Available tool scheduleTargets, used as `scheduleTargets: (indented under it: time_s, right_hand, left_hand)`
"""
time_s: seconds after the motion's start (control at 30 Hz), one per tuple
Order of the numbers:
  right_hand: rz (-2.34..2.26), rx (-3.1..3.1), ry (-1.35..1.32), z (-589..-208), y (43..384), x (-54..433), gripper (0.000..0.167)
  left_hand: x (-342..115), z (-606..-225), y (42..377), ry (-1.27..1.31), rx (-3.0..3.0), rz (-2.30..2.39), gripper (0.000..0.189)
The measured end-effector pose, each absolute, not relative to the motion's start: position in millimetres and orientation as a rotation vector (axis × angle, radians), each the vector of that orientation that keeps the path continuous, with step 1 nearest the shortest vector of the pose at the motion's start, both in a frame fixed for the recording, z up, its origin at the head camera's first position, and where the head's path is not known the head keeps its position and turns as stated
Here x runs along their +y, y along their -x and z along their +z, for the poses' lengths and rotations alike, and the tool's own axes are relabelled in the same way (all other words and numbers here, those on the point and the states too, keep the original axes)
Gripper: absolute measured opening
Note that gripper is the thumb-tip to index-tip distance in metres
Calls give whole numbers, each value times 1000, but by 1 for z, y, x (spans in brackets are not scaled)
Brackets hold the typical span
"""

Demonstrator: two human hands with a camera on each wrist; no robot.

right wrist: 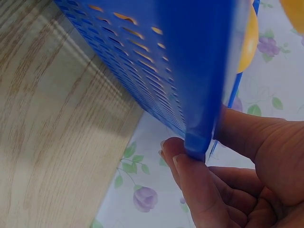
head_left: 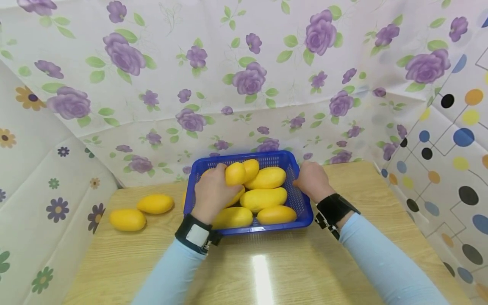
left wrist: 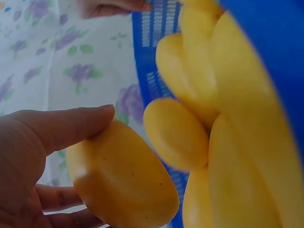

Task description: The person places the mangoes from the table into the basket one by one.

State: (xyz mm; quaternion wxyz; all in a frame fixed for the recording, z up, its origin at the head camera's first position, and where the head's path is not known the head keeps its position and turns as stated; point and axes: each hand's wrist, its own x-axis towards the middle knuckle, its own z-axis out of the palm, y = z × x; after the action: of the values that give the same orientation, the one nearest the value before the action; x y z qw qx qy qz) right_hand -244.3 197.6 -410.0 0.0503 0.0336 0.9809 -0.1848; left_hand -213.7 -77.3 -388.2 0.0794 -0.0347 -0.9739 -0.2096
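Observation:
My left hand [head_left: 214,191] grips a yellow mango [left wrist: 124,175] over the left part of a blue plastic basket [head_left: 263,230]. In the left wrist view the thumb lies on one side of this fruit and fingers on the other; small dark specks mark its skin. Several more mangoes [head_left: 264,199] fill the basket, some partly hidden under the left hand. On the basket's right side, my right hand [head_left: 313,180] pinches the rim [right wrist: 197,142], thumb inside and fingers outside.
Two loose mangoes [head_left: 127,220] lie on the wooden table [head_left: 263,271] left of the basket. Behind the table hangs a cloth with purple flowers [head_left: 249,78]. A dotted cloth [head_left: 469,195] lines the right side, a daisy-patterned cloth [head_left: 57,209] the left.

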Motion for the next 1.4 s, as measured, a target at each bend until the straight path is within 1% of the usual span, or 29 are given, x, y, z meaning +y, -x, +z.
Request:
scheduleTargets:
  time_s: [0.13, 0.3, 0.57, 0.87, 1.2, 1.4]
  right_hand:
    - [-565, 2990, -100, -410, 244, 198, 26]
    - [-573, 2992, -96, -411, 245, 199, 25]
    - [-575, 2989, -106, -411, 247, 198, 25]
    - [-551, 2994, -104, -412, 247, 199, 27]
    - [-586, 2990, -82, -408, 245, 199, 24]
    - [-577, 2999, -76, -409, 244, 199, 24]
  left_hand:
    - [-64, -396, 216, 158, -2942, -582, 67]
    - [-53, -402, 218, 186, -2965, -555, 70]
    - [-45, -408, 220, 211, -2983, -551, 60]
    - [-41, -417, 219, 180, -3062, -568, 56]
    - [-41, -412, 216, 157, -3088, -573, 52]
    - [-43, -407, 215, 189, -3075, -602, 51]
